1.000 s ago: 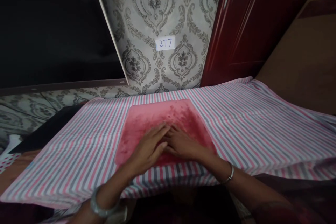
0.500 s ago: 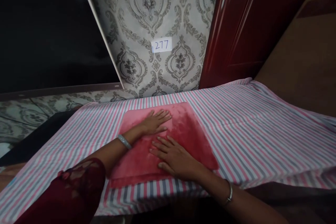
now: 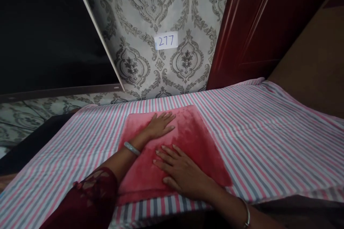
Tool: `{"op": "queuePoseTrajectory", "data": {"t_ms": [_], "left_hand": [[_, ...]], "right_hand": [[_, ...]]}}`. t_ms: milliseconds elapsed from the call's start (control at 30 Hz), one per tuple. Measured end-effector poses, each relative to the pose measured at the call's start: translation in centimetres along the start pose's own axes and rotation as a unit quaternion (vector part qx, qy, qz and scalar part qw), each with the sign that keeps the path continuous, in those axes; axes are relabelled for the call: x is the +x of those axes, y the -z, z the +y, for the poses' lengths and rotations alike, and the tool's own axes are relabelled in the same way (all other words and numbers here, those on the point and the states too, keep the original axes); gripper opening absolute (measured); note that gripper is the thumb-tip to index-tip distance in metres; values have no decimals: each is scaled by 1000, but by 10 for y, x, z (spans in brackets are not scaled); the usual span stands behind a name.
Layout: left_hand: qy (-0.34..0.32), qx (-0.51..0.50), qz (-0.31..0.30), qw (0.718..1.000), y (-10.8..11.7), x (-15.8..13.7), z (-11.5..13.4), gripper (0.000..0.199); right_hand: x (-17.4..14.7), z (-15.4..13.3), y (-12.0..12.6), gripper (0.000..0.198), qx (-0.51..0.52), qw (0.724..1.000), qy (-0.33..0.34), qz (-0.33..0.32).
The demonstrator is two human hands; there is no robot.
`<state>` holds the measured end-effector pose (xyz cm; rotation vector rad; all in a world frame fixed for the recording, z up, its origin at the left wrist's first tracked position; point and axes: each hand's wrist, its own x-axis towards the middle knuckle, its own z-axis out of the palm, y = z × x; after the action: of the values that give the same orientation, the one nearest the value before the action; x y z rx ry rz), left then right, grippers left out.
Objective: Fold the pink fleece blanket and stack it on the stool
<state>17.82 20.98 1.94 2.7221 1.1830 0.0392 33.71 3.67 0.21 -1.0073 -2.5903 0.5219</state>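
Note:
A red and pink plush cloth (image 3: 199, 143), folded into a rough rectangle, lies flat on a striped sheet (image 3: 258, 125). Its pile looks darker on the right side and lighter toward the upper left. My left hand (image 3: 159, 126) rests palm down on the upper middle of the cloth, fingers spread. Lower and nearer to me, my right hand (image 3: 181, 171) also lies flat on it with its fingers apart. Neither hand grasps anything. A folded edge of the cloth shows along its front side.
A large dark screen (image 3: 51, 35) stands at the back left. Patterned wallpaper with a paper label (image 3: 166, 40) reading 277 is behind the surface. A dark red wooden panel (image 3: 242, 32) rises at the back right, beside a brown surface (image 3: 314, 61).
Both hands stay on the cloth in nearly the same places, the right slightly nearer to me. The camera view has moved a little closer.

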Motion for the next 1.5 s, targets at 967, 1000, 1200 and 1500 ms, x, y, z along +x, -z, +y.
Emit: {"op": "queuePoseTrajectory", "data": {"t_ms": [967, 1000, 1200, 1500], "left_hand": [[-204, -21, -26, 978, 17, 11, 84, 56], [-204, -16, -25, 978, 15, 19, 86, 57], [-163, 22, -27, 986, 9, 65, 75, 71], [-99, -35, -35, 994, -7, 99, 58, 75]], "right_hand": [[-63, 15, 38, 46, -102, 989, -75, 80], [-66, 19, 33, 48, -102, 988, -77, 83], [-73, 29, 12, 49, -94, 984, -93, 116], [-72, 30, 4, 54, -98, 982, -93, 133]]}}
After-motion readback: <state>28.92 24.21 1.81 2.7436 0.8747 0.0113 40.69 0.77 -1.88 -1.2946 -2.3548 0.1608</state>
